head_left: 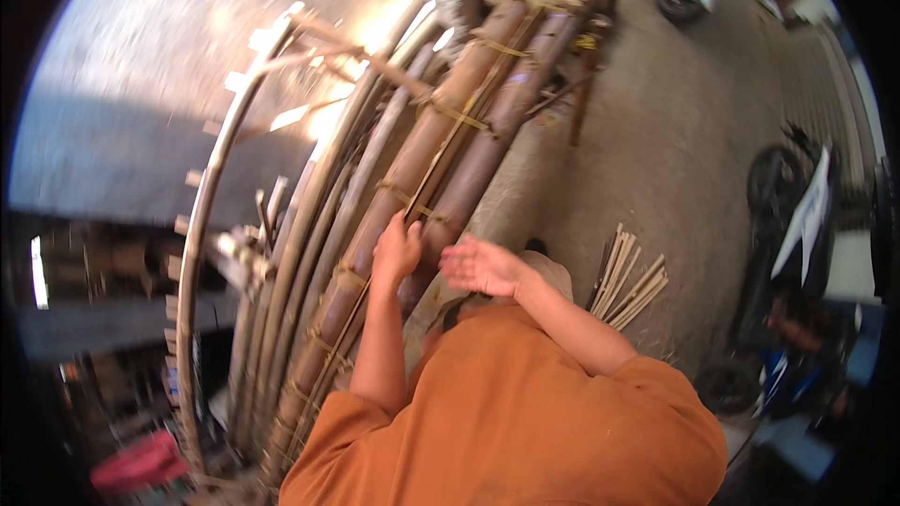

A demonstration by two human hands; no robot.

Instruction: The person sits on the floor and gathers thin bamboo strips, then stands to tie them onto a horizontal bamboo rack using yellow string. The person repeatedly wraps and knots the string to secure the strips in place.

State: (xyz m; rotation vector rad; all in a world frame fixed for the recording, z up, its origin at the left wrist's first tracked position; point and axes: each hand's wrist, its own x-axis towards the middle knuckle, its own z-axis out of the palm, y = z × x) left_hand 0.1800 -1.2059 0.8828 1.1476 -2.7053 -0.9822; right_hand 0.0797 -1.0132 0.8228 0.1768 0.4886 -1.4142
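Observation:
Two thick brown bamboo poles lie side by side in front of me; the left pole [448, 111] and the right pole [514, 105] are bound with yellowish cord [461, 118] at several places. Along them runs a thin bamboo strip [448, 152]. My left hand [397, 249] is closed round this strip, its fingertips partly hidden, resting near the poles' middle. Just to the right, my right hand [480, 268] is held palm up with fingers apart, beside the right pole and holding nothing.
Curved poles and a ladder-like frame [217, 169] lean at the left by a wall. A bundle of short sticks [628, 283] lies on the concrete floor [647, 131] at right. Motorbikes [797, 215] stand along the right side. A red item [141, 462] sits lower left.

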